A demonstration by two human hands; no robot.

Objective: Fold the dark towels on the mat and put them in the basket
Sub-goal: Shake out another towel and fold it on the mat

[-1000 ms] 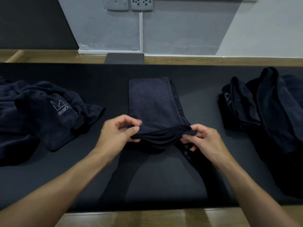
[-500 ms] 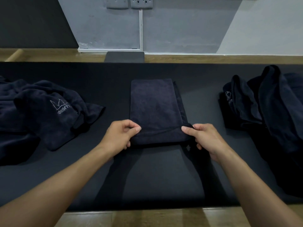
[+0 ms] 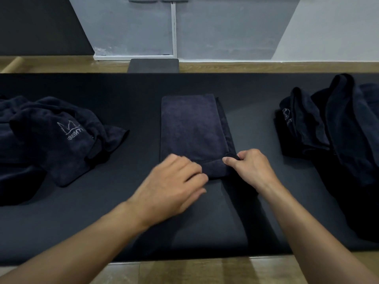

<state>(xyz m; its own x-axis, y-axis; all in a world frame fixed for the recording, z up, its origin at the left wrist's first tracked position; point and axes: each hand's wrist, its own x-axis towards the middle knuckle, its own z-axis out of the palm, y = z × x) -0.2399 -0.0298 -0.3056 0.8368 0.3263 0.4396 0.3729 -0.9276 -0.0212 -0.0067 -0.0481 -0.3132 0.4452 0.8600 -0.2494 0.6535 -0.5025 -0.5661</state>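
So the folded towel (image 3: 190, 130) sits pretty much dead center on the black mat (image 3: 123, 212), a long narrow rectangle running away from the person, with its layered edges showing along the right side. The right hand (image 3: 252, 167) has the near right corner pinched, thumb flat on top and the other fingers curled in beside it, and a bit of fabric bunches up there. The left hand (image 3: 172, 189) is over the near left corner, knuckles up, fingers loosely bent and covering that end of the towel. It's smeared with motion blur, so I honestly can't tell if it's gripping the cloth or just resting on it.

Off to the left, well apart from the folded one, there's a crumpled heap of dark towels (image 3: 51, 136), the top one showing a pale stitched logo. On the right is another dark bundle (image 3: 338, 130), draped and lumpy, with a small pale logo on its left side.

A little grey pad (image 3: 152, 65) sits at the far edge of the mat, wood flooring (image 3: 225, 271) shows front and back, and behind that is a grey wall (image 3: 225, 27).
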